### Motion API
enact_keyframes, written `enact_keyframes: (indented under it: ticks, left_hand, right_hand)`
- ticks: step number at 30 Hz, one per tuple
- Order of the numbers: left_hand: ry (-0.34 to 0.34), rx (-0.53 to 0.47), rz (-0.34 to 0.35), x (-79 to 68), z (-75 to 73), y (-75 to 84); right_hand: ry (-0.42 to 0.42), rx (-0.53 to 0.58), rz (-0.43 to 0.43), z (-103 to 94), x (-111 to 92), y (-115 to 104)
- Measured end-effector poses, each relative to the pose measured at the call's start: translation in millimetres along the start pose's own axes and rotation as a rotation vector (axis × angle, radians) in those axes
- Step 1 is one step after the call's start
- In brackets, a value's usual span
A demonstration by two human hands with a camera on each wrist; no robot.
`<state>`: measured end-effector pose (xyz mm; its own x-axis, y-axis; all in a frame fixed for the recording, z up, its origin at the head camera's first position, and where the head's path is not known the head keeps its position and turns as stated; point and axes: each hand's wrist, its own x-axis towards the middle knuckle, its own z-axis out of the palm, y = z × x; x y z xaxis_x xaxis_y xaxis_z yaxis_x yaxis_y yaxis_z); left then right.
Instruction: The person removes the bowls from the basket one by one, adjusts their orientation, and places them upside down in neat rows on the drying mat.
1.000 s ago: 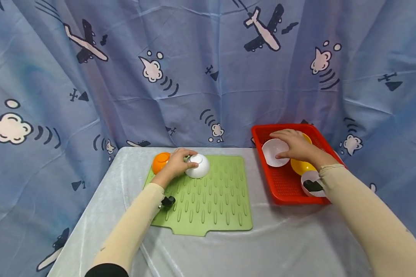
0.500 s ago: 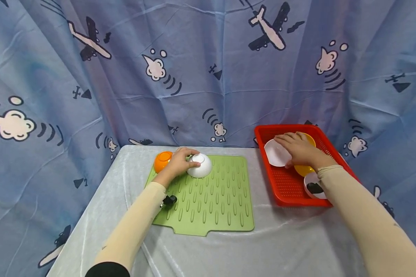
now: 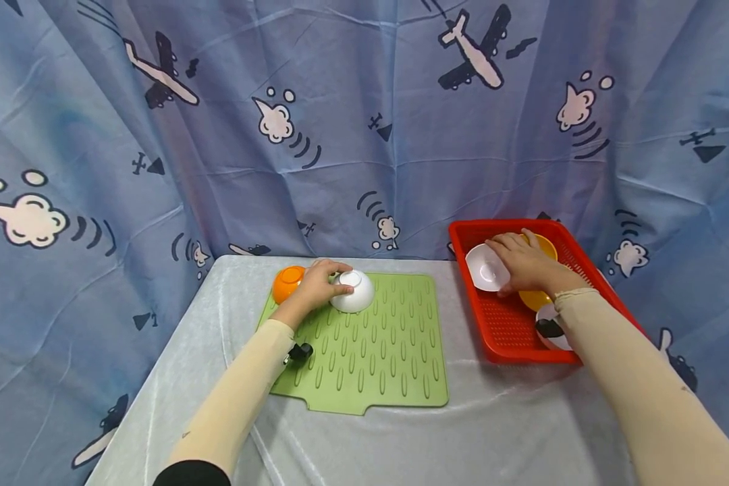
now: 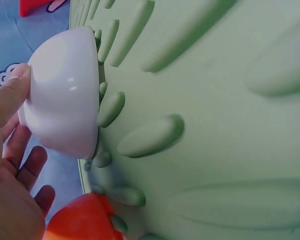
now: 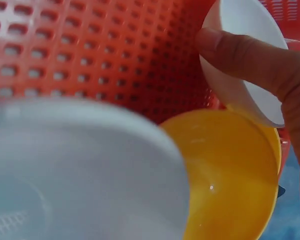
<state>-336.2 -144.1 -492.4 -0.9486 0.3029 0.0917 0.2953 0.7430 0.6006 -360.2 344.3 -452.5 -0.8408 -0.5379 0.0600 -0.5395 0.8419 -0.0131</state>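
Note:
On the green mat [image 3: 379, 364], a white bowl [image 3: 355, 300] lies upside down. My left hand [image 3: 316, 287] grips it by its foot; the left wrist view shows the thumb on the raised base of that white bowl [image 4: 65, 95]. Inside the red basket [image 3: 501, 337], my right hand [image 3: 527, 266] holds another white bowl [image 3: 484, 271], whose hollow faces up and which tilts. In the right wrist view the thumb [image 5: 240, 52] presses on the outer wall of this white bowl [image 5: 220, 80]; the other fingers are out of sight there.
An upturned orange bowl [image 3: 288, 282] sits beside the left hand at the mat's far left corner. Yellow bowlware [image 3: 534, 300] lies under the right hand, and one more white bowl [image 3: 559, 342] is at the basket's near end. A blue patterned curtain [image 3: 316, 135] hangs behind the table.
My right hand has settled onto the white bowl in the basket, its fingers now at the rim and the bowl tipped slightly. The left hand stays on its bowl. The head view shifts a little.

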Motion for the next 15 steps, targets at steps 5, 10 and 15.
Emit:
enact_keyframes:
  ticks: [5, 10, 15]
  left_hand:
    - [0.003, 0.007, 0.004, 1.2, 4.0, -1.0]
    - [0.012, 0.016, 0.014, 0.5, 5.1, 0.5]
    - [0.021, 0.029, 0.016, -1.1, 3.0, 0.8]
  right_hand:
    - [0.078, 0.065, 0.045, -12.5, -5, -9]
    - [0.149, 0.171, 0.172, -35.0, -13, -24]
    - [0.238, 0.276, 0.259, -48.4, -18, -43]
